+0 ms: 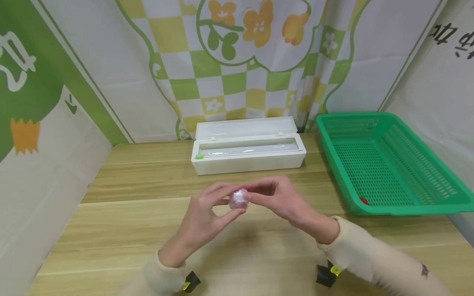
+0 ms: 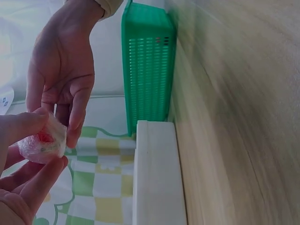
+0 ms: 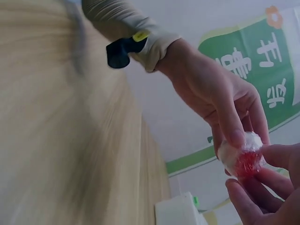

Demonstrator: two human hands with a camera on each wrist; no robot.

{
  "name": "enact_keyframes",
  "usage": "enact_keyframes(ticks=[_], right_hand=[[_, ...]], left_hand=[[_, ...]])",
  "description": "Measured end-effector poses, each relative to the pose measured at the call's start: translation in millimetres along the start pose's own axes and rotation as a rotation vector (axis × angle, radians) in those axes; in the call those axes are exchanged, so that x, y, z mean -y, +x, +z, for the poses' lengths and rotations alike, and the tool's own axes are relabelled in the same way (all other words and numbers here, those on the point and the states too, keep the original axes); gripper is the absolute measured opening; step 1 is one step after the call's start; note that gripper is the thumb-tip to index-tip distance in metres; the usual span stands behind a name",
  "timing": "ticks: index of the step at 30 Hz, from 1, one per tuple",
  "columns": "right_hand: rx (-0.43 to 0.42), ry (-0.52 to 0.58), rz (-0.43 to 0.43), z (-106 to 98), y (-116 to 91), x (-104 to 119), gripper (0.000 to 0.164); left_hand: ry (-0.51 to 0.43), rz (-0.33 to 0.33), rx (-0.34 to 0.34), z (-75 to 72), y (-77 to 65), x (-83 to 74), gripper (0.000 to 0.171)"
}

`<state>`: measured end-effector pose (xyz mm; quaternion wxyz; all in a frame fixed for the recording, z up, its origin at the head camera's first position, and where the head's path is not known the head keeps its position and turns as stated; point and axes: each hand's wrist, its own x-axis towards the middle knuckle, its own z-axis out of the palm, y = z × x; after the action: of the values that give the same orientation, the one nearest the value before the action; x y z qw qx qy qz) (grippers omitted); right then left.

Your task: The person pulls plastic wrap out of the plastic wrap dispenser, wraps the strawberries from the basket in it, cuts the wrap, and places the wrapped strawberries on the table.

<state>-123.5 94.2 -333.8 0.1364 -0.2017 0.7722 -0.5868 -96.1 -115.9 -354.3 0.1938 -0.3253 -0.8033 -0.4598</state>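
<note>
A small round red-and-white thing [image 1: 238, 199], wrapped in clear plastic film, is held above the table in front of me. My left hand [image 1: 203, 216] pinches it between thumb and fingers from the left. On its other side my right hand [image 1: 279, 199] holds it too, the thumb pressed against the film. Red shows through the crinkled wrap of the round thing [image 3: 248, 161] in the right wrist view. What is inside the wrap cannot be made out. Behind the hands stands a white cling film box [image 1: 248, 163], its lid raised and a film roll [image 1: 249, 149] inside.
To the right is a green plastic basket [image 1: 335, 176] with a small red item [image 1: 363, 200] in its near corner. A green slider [image 1: 199, 156] sits at the film box's left end. A patterned curtain [image 1: 237, 82] hangs behind the wooden table [image 1: 129, 230].
</note>
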Motion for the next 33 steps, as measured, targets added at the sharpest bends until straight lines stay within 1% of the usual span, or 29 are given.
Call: enact_keyframes(ticks=[2,5,8,14,18,22,27,30,33], right_hand=[[0.033,-0.083,-0.034,-4,1,6,0.03],[0.062,-0.199,-0.071,-14,3,15,0.028],[0.05,-0.321,-0.07,-29,5,25,0.026],[0.001,-0.526,-0.077,-67,15,35,0.022],[-0.017,-0.651,-0.052,-92,23,35,0.022],[-0.025,-0.751,-0.001,-113,28,29,0.026],[-0.021,-0.848,0.059,-128,36,13,0.03],[-0.018,-0.909,0.077,-134,42,-1,0.031],[-0.004,-0.962,0.06,-137,45,-15,0.032]], left_hand=[[0.01,-0.013,0.009,-4.2,0.2,-0.7,0.044],[0.031,-0.057,0.012,-13.6,0.0,0.4,0.045],[0.065,-0.111,-0.009,-27.0,-0.6,5.3,0.046],[0.127,-0.243,-0.05,-64.2,-3.5,24.7,0.049],[0.128,-0.348,-0.072,-92.3,-7.5,41.0,0.047],[0.154,-0.465,-0.066,-118.6,-12.5,61.5,0.05],[0.252,-0.603,-0.051,-148.6,-23.5,91.0,0.056],[0.296,-0.663,-0.05,-162.3,-32.7,108.4,0.061],[0.312,-0.722,-0.041,-171.6,-42.5,123.0,0.065]])
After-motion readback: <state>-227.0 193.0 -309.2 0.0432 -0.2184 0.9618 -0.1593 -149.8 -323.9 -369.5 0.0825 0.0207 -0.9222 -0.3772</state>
